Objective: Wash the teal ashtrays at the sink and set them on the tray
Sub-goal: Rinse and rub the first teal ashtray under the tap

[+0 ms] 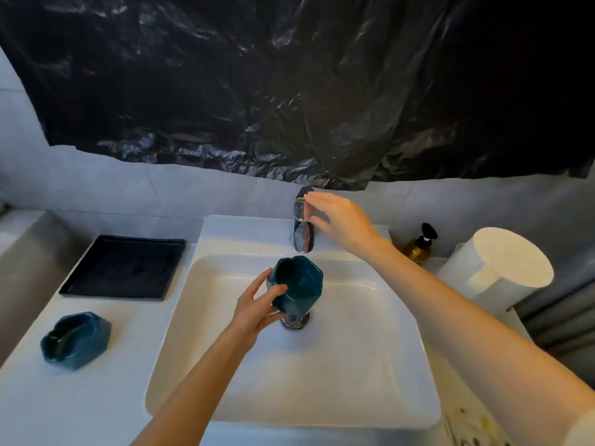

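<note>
My left hand (257, 309) grips a teal ashtray (297, 284) and holds it tilted over the white sink (370, 365), just under the spout of the chrome faucet (303, 231). My right hand (341, 220) reaches to the faucet, its fingertips touching the lever at the top. No water stream is visible. A second teal ashtray (75, 340) sits on the white counter at the left. The black tray (125, 267) lies behind it, left of the sink, with nothing on it.
An amber soap bottle (420, 246) with a black pump stands right of the faucet. A white cylindrical container (502, 268) stands at the far right. Black plastic sheeting (289, 85) covers the wall above the sink. The drain (296, 320) is below the held ashtray.
</note>
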Motion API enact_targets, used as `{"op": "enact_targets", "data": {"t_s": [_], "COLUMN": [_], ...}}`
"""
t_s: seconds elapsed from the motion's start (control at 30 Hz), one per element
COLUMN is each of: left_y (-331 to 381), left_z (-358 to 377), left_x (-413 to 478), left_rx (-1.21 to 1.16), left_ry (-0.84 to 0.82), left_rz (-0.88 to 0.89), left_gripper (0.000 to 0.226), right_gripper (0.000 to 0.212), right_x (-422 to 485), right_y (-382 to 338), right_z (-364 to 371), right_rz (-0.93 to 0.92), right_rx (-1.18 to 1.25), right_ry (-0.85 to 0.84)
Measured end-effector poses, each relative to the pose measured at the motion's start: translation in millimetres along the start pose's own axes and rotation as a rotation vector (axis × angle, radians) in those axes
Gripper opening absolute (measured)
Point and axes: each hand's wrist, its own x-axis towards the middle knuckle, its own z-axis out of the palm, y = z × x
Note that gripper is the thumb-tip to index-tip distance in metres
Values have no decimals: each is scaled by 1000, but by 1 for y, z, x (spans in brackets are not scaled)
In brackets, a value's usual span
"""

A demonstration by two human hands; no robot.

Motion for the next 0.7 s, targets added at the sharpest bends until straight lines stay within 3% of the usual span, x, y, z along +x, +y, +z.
{"op": "enact_targets", "data": {"t_s": [0.3, 0.7], "left_y": [5, 16], "left_z": [15, 15], "left_x": [8, 2], "left_rx": [47, 85], "left_ry": [0, -39], "left_rz": [7, 34], "left_gripper": [56, 56], "right_gripper": [60, 47], "right_x": [5, 8], "right_y": [-18, -25], "right_z": [1, -9], "right_rz": [-206, -169], "right_rx": [-434, -399], "right_ry": [-112, -91]}}
